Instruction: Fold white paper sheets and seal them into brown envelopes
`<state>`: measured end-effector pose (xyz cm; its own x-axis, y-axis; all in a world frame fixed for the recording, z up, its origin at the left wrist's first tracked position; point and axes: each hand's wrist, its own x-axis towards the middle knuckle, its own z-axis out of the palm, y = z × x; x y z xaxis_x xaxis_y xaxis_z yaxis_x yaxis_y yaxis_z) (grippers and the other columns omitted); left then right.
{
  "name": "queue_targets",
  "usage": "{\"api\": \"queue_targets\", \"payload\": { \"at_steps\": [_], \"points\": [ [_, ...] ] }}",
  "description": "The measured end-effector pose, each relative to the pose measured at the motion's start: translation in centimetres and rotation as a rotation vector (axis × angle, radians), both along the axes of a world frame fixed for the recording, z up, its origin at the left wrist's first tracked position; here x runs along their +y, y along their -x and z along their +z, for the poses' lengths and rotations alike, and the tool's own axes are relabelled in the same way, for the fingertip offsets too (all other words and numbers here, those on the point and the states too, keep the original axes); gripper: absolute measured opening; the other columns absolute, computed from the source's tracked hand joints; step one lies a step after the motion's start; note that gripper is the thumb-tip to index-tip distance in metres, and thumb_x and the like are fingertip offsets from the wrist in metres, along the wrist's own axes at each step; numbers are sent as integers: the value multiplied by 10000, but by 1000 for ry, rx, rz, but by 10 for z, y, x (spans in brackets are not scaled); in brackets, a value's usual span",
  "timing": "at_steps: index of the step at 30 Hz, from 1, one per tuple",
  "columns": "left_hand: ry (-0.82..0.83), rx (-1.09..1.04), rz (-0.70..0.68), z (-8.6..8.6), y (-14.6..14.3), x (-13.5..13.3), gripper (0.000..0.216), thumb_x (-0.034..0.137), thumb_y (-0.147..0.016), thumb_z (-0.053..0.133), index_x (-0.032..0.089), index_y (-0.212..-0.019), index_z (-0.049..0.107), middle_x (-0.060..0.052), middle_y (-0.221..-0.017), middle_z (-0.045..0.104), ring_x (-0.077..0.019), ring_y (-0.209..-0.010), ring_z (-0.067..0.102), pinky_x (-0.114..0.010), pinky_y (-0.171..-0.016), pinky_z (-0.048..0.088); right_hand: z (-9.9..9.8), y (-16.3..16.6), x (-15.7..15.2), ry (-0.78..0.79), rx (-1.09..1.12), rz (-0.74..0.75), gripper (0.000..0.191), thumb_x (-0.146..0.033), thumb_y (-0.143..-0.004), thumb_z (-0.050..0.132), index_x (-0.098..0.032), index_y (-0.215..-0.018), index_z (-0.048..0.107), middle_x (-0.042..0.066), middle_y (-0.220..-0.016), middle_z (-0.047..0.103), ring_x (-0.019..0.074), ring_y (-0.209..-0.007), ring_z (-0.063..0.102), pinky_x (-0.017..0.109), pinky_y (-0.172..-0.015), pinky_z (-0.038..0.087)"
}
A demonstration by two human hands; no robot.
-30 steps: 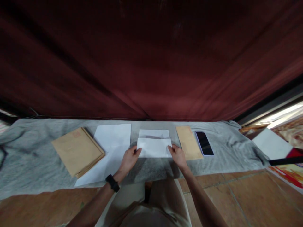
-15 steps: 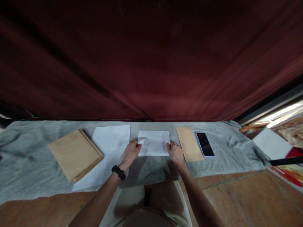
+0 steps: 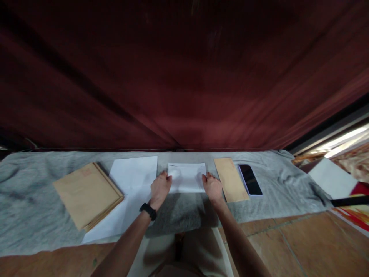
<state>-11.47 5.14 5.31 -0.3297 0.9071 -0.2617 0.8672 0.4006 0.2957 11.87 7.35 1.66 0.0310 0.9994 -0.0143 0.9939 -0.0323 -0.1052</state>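
Observation:
A folded sheet of white paper [image 3: 186, 179] lies in front of me on the grey cloth. My left hand [image 3: 161, 187] pinches its left edge, thumb on top. At the opposite edge, my right hand [image 3: 212, 186] grips the paper in the same way. Just right of that hand lies a single brown envelope [image 3: 231, 179]. To the left of my left hand are larger white sheets [image 3: 135, 173], partly covered by a stack of brown envelopes [image 3: 88, 194]. My fingertips under the paper are hidden.
A phone [image 3: 250, 179] in a purple case lies right of the single envelope. The grey cloth [image 3: 282, 184] covers the work surface, and a dark red curtain [image 3: 184, 96] hangs behind it. White paper [image 3: 331, 177] and a red-yellow printed item [image 3: 353, 213] are at far right.
Both hands remain at the paper's side edges. Along its far edge a fold line now shows, and the sheet looks slightly shorter. The whole view has shifted a little.

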Motion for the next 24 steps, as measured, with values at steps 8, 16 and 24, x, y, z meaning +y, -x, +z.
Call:
{"api": "queue_targets", "payload": {
  "at_steps": [8, 16, 24],
  "points": [
    [-30, 149, -27, -8, -4, 2, 352, 332, -1023, 384, 152, -1246, 587, -136, -1002, 769, -265, -986, 743, -343, -821, 535, 0, 4, 7, -2, -27, -12, 393, -421, -1072, 402, -150, -1070, 687, 154, -885, 767, 238, -798, 755, 292, -701, 495],
    [-99, 236, -37, -14, -10, 0, 387, 333, -1043, 336, 110, -1245, 578, -142, -879, 767, -279, -883, 762, -348, -747, 546, -6, 4, 13, -58, -25, 12, 383, -410, -1072, 412, -134, -1090, 677, 171, -893, 756, 237, -792, 748, 298, -721, 493],
    [-159, 261, -51, -20, -10, 0, 399, 338, -1051, 324, 104, -1241, 585, -136, -827, 760, -266, -853, 760, -335, -759, 532, -11, 4, 16, -101, -50, 23, 360, -404, -1075, 405, -147, -1110, 653, 150, -899, 758, 235, -801, 747, 309, -742, 491]
  ]
}}
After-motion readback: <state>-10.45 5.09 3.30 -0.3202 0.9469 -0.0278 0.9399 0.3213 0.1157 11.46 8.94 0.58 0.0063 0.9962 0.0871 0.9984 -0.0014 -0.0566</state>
